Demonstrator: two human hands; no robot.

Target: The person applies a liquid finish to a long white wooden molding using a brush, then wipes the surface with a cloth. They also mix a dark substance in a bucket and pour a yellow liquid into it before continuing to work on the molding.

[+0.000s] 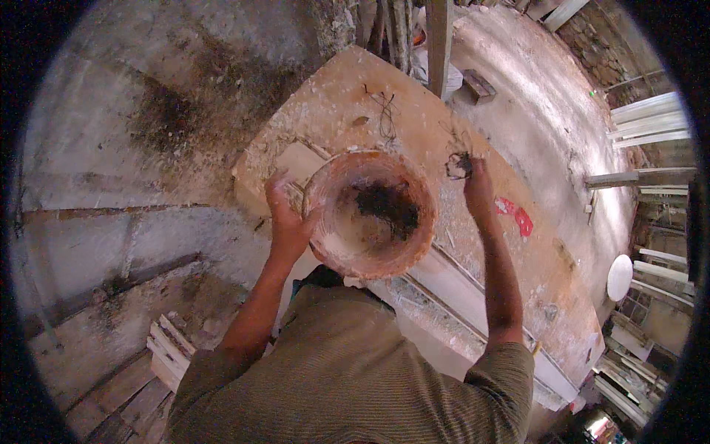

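As a worker leans over a tabletop [536, 270] strewn with pale debris, a round, reddish, thick-rimmed basin [355, 248] is at the near edge, toward the left corner; whether its base rests there is hard to tell. It looks stiff and fairly heavy, best gripped by opposite sides of the rim. The left hand [292, 222] is loosely spread, thumb at that rim. Inside sits a dark clump [388, 207]. Toward the far edge, the right hand [479, 191] pinches a wiry tangle [458, 166], seemingly light, springy and easiest held where bunched.
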